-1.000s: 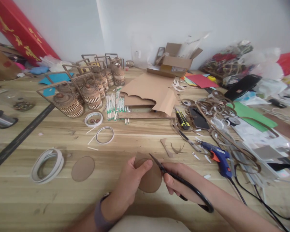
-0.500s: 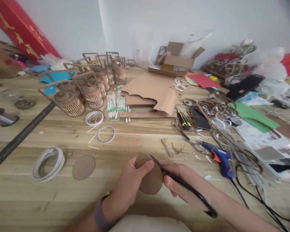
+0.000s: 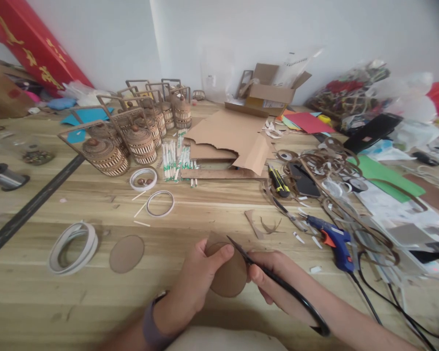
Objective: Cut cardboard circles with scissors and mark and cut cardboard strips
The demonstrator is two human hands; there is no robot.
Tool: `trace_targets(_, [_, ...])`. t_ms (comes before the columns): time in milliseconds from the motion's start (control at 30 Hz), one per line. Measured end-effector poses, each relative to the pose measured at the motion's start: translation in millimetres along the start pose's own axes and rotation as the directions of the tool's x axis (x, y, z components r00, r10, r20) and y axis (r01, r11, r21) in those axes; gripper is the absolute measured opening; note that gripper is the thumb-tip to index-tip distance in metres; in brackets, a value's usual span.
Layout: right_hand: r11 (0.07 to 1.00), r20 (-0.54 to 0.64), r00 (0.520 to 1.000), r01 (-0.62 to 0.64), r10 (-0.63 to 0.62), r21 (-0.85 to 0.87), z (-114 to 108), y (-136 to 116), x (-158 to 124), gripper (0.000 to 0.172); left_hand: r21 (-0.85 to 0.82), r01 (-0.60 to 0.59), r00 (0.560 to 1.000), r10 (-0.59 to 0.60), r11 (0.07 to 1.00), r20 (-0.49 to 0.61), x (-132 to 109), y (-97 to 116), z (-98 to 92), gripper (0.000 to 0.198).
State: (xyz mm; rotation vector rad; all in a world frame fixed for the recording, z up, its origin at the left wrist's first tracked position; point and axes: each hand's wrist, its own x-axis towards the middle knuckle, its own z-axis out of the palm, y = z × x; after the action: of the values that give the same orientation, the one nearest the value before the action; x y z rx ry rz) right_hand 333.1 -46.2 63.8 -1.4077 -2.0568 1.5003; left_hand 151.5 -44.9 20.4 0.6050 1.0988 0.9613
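Your left hand (image 3: 197,280) pinches a brown cardboard disc (image 3: 229,278) at the near centre of the tabletop (image 3: 205,209). Its grip is clenched, with the thumb pressed on the disc's upper left face and the fingers hidden behind it. Your right hand (image 3: 274,280) sits just right of the disc, its grip closed around the handles of black scissors (image 3: 292,292). The blades point up and to the left and meet the disc's upper right edge; whether they are parted you cannot tell from here. A small corner of uncut card sticks out above the disc's top left.

A second cardboard disc (image 3: 126,253) lies flat to the left, well apart from your hands, and a white tape roll (image 3: 91,243) lies farther left of it. To the right, a blue glue gun (image 3: 332,241) rests on its side with its cord trailing toward you. Farther off sit a torn cardboard sheet (image 3: 230,134), a yellow utility knife (image 3: 279,181) and, at far left, a group of small woven baskets (image 3: 104,156).
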Motion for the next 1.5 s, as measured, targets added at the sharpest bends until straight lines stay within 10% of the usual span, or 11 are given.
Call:
trace_targets(633, [0.991,-0.198,0.980,-0.010,0.037,0.134,19,14,13,0.071,-0.287,0.049,0.997,-0.029,0.957,0.072,-3,7,7.8,0.055])
trace_targets(1500, [0.997,-0.153,0.987,0.053,-0.043,0.061,12,16,12,0.071,-0.092,-0.032,0.999,0.035,0.995,0.027,-1,-3,1.0,0.059])
